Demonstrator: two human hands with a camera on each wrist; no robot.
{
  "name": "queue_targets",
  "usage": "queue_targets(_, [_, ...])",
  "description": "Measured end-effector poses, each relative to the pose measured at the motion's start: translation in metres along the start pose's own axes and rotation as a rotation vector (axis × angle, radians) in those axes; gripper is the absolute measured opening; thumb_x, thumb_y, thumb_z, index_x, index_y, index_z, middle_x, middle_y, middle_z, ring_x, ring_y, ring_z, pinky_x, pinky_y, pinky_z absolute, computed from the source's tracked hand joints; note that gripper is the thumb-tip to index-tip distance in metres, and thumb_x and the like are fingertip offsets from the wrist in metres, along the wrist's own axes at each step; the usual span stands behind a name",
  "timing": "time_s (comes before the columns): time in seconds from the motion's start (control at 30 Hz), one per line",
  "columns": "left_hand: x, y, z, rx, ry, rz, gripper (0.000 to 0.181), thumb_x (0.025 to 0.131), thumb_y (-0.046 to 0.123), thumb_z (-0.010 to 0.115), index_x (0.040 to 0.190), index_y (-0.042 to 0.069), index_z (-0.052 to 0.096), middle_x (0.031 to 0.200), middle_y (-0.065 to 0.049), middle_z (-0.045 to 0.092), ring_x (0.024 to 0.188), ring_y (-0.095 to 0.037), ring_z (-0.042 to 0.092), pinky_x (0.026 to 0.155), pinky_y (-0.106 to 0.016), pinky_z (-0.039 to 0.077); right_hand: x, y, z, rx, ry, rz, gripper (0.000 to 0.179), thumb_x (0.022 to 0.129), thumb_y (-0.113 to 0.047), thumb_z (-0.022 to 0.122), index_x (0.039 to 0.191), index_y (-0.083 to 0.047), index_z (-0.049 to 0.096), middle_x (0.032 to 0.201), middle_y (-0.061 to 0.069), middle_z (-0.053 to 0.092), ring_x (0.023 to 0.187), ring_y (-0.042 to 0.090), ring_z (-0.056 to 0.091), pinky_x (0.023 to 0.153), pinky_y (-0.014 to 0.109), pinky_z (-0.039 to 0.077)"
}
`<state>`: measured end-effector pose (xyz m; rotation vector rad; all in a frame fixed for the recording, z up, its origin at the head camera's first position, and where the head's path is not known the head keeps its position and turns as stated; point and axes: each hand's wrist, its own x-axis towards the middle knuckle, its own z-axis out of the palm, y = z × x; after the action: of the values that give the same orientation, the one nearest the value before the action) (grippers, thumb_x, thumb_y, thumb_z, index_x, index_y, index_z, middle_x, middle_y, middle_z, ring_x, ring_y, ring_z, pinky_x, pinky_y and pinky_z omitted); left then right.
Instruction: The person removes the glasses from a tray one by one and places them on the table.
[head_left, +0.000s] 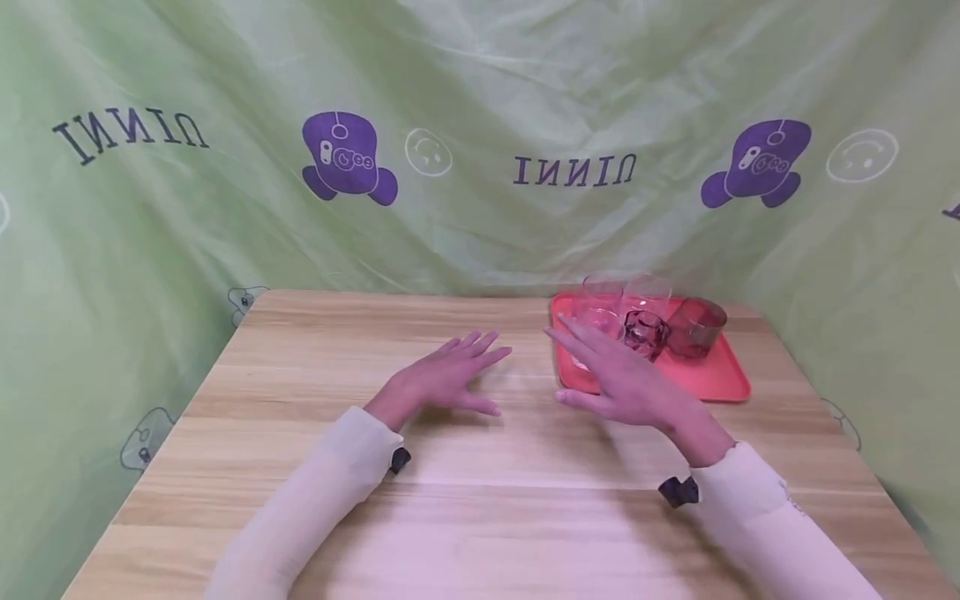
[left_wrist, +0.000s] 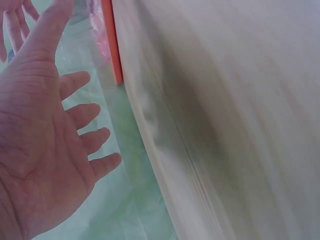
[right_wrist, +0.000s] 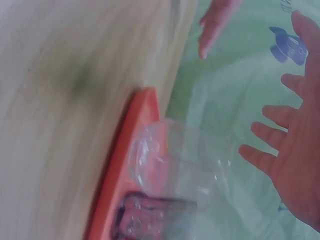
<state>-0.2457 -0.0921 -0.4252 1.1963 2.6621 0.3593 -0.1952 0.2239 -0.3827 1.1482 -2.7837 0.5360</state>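
Observation:
Fingers spread and palm empty, my left hand (head_left: 446,375) hovers over the middle of the wooden table (head_left: 300,350). My right hand (head_left: 618,375), also empty with straight fingers, hangs above the table and overlaps the front left of a red tray (head_left: 720,379) in the head view. On that tray stand several glasses: a dark reddish tumbler (head_left: 697,329) at the right, a faceted dark glass (head_left: 645,332) beside it, and clear glasses (head_left: 600,292) toward the back. The right wrist view shows a clear glass (right_wrist: 175,155) and a dark-based glass (right_wrist: 145,217) on the tray.
A green curtain (head_left: 465,233) with purple printed figures hangs behind the table and along both sides. The tray lies near the table's back right edge. Small black devices (head_left: 678,492) sit at both wrists, under white sleeves.

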Motion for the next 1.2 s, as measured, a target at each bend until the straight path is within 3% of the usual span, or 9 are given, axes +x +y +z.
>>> queue_targets(0.17, [0.008,0.008,0.003,-0.036,0.024,0.027,0.099,0.09,0.067,0.066,0.166,0.022,0.022,0.171,-0.014,0.007,0.155,-0.036,0.01,0.124,-0.05,0.015,-0.014,0.007,-0.013,0.013,0.032,0.032,0.086,0.097,-0.05,0.068,0.166,-0.022,0.023,0.171,0.001,0.015,0.154,0.032,0.02,0.119,0.059,0.026])
queue_targets(0.33, [0.017,0.015,0.006,-0.071,0.047,-0.009,0.09,0.095,0.057,0.066,0.166,0.022,0.022,0.172,-0.011,0.009,0.156,-0.028,0.012,0.123,-0.05,0.021,-0.03,0.018,-0.023,0.018,0.111,0.064,0.085,0.095,-0.035,0.076,0.163,-0.014,0.03,0.166,0.006,0.03,0.151,0.033,0.027,0.116,0.059,0.031])
queue_targets(0.5, [0.031,0.017,0.005,-0.041,0.061,-0.048,0.071,0.1,0.051,0.062,0.159,0.017,0.04,0.165,-0.01,0.032,0.151,-0.026,0.028,0.121,-0.053,0.025,-0.039,0.033,-0.031,-0.036,0.244,0.069,0.081,0.087,-0.017,0.083,0.157,-0.008,0.042,0.154,0.013,0.048,0.142,0.039,0.04,0.109,0.062,0.038])
queue_targets(0.63, [0.04,0.02,0.006,-0.063,0.085,-0.049,0.06,0.102,0.045,0.062,0.152,0.014,0.051,0.153,-0.005,0.051,0.142,-0.022,0.044,0.117,-0.042,0.034,-0.049,0.046,-0.038,-0.048,0.326,0.079,0.08,0.084,-0.011,0.084,0.154,-0.007,0.047,0.147,0.017,0.055,0.136,0.043,0.045,0.108,0.061,0.038])
queue_targets(0.83, [0.052,0.023,0.013,-0.11,0.093,-0.07,0.058,0.103,0.043,0.061,0.152,0.013,0.051,0.15,-0.006,0.053,0.14,-0.022,0.046,0.116,-0.037,0.036,-0.066,0.065,-0.042,0.0,0.39,0.103,0.071,0.083,0.0,0.081,0.148,0.002,0.051,0.124,0.02,0.066,0.108,0.036,0.058,0.089,0.049,0.043])
queue_targets(1.03, [0.068,0.028,0.015,-0.21,0.155,-0.112,0.053,0.102,0.039,0.063,0.146,0.01,0.057,0.141,-0.009,0.057,0.13,-0.023,0.053,0.11,-0.037,0.043,-0.082,0.077,-0.046,-0.022,0.45,0.207,0.057,0.087,0.002,0.077,0.141,0.003,0.058,0.116,0.02,0.068,0.096,0.032,0.058,0.081,0.043,0.043])
queue_targets(1.2, [0.082,0.036,0.017,-0.351,0.215,-0.157,0.051,0.103,0.035,0.062,0.143,0.004,0.058,0.117,-0.009,0.067,0.105,-0.019,0.063,0.093,-0.032,0.052,-0.095,0.087,-0.044,-0.002,0.574,0.306,0.038,0.093,0.003,0.071,0.13,0.001,0.067,0.114,0.018,0.068,0.095,0.015,0.057,0.078,0.017,0.043])
